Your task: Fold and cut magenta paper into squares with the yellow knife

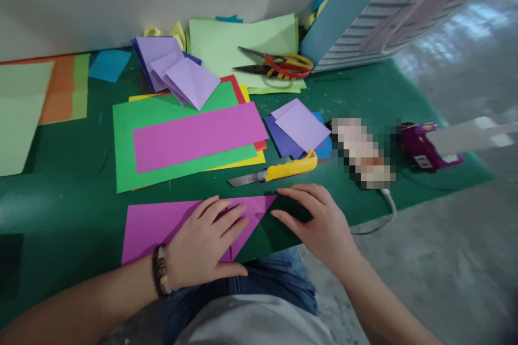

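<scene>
A magenta sheet of paper lies along the near edge of the green table, its right end folded to a slanted point. My left hand rests flat on it with the fingers spread, covering part of the fold. By the pointed tip, my right hand hovers with thumb and forefinger apart, holding nothing. A yellow utility knife, blade out, lies just beyond the paper. Farther back, a magenta strip rests on a green sheet, with red and yellow sheets beneath.
Folded lilac papers lie on blue ones, more lilac papers farther back. Scissors sit on pale green sheets by the wall. A blurred-out object with a cable and a purple box stand right. Orange sheets lie left.
</scene>
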`<state>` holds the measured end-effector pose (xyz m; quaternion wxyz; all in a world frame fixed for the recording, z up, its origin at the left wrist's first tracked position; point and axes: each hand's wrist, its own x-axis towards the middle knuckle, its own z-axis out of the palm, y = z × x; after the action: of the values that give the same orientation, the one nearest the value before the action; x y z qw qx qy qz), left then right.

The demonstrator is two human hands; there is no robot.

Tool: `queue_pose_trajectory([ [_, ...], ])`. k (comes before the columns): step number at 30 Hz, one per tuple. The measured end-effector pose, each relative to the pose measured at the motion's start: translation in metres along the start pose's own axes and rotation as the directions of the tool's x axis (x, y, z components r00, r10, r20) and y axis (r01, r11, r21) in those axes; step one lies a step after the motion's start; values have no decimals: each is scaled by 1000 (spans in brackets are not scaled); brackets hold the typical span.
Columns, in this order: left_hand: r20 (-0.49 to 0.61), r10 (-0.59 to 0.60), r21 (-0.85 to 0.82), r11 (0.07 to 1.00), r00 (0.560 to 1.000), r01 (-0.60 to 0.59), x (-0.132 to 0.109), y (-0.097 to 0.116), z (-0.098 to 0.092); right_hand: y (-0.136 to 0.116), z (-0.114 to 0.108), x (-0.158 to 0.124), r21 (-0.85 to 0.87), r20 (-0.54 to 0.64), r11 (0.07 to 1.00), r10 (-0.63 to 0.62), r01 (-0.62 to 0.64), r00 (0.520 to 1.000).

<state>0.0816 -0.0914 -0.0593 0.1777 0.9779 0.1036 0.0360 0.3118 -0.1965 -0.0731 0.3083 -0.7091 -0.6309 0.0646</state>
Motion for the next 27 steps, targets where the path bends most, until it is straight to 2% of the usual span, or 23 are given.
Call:
queue_pose_trajectory([
  [3, -80, -26, 12, 1000, 996, 27, 2, 2, 1, 13, -3, 9, -55, 89, 998, -30, 35, 996],
  [8, -150, -46, -58, 998, 988, 38, 2, 2, 1, 6, -5, 21, 34, 193, 999, -7, 1, 981],
  [11, -217, -124, -109, 989, 968, 103, 2, 0, -3, -1, -14, 29, 184, 299, 977, 52, -111, 953],
  [13, -219, -181, -151, 977, 959, 150, 3, -1, -6, -6, -20, 33, 305, 383, 927, 91, -219, 919],
  [17, -225, -268, -248, 945, 937, 211, 2, 1, -10, -15, -25, 33, 470, 440, 808, 134, -355, 888],
  [23, -253, -302, -321, 922, 919, 215, -1, 6, -11, -19, -23, 25, 568, 513, 672, 162, -475, 843],
  [27, -267, -339, -386, 895, 902, 223, 0, 7, -10, -18, -24, 22, 527, 546, 677, 194, -514, 815],
])
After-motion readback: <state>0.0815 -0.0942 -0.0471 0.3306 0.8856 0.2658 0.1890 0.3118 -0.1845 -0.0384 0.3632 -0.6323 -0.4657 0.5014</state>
